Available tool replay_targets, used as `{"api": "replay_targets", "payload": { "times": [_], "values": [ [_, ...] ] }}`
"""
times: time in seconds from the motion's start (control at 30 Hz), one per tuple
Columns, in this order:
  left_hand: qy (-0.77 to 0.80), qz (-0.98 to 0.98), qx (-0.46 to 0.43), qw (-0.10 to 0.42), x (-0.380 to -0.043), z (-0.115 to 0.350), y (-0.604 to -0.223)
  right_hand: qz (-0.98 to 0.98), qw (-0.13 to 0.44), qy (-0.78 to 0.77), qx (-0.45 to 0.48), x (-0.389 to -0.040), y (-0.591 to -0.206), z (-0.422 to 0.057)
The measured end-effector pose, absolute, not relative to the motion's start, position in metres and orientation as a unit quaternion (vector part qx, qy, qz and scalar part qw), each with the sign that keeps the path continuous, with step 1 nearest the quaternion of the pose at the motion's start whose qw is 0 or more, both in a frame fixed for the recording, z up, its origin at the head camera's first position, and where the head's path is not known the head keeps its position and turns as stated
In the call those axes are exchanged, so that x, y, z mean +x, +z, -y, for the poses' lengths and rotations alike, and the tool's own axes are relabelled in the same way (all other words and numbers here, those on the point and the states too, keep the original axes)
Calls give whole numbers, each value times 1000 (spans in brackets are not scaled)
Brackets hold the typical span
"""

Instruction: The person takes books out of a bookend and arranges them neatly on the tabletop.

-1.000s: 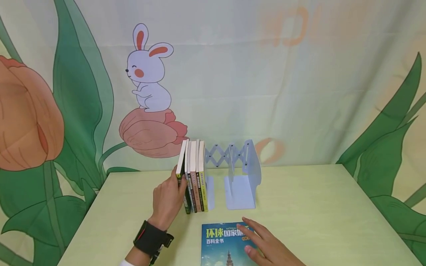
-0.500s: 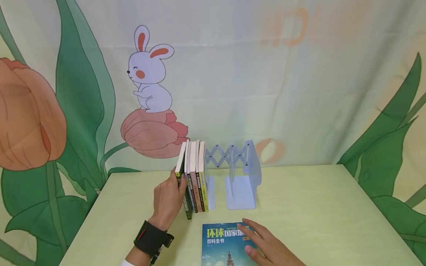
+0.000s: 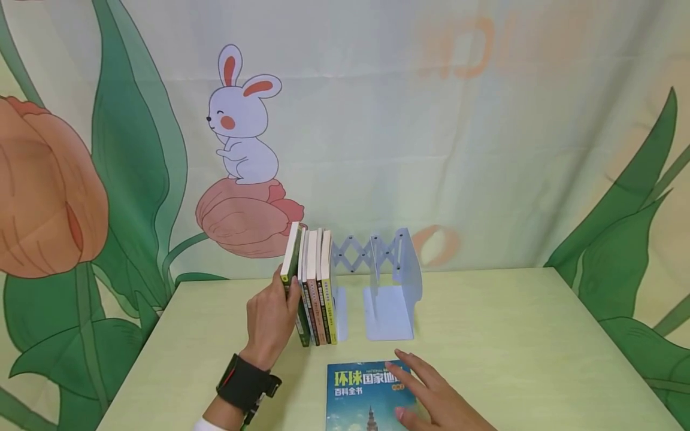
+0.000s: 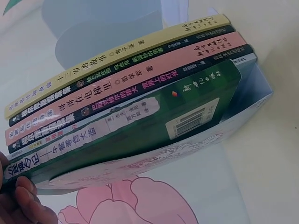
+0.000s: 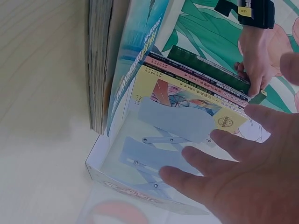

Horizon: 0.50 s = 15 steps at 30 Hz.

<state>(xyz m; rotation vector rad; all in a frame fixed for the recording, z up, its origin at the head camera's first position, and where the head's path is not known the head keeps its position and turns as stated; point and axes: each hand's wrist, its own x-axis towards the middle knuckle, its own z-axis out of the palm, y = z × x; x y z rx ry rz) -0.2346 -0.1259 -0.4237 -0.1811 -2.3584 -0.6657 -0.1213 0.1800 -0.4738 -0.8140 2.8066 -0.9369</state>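
In the head view my left hand point(image 3: 272, 323) grips the green book point(image 3: 303, 331) at the left end of an upright row of books point(image 3: 319, 305). The thumb lies on its right side and the fingers on its left. This book tilts left at the top, with a narrow gap to its neighbour. Fingers point(image 4: 25, 198) touch its spine end in the left wrist view. My right hand point(image 3: 439, 392), fingers spread and holding nothing, hovers at or over the right edge of a blue-covered book point(image 3: 350, 404); whether it touches cannot be told.
Right of the row stands a pale blue metal expanding bookend point(image 3: 388, 314), its lattice stretched between upright plates. The pale green table point(image 3: 485, 323) ends at a printed curtain point(image 3: 366, 120) with a rabbit and tulips.
The green book first slid a little toward me, then rose slightly and moved back, its top shifting left away from the row. My left hand followed it; the right hand stayed almost still.
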Motion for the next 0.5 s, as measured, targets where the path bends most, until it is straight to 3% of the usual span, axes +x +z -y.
{"api": "replay_targets", "payload": {
  "times": [0.13,0.5],
  "values": [
    [-253,900,-75,348,-235,126,-421,-909,47,-322,-261,-122,-473,-180],
    [-246,891,-84,372,-233,127,-411,-922,-32,-269,-276,-121,-472,-178]
  ]
}}
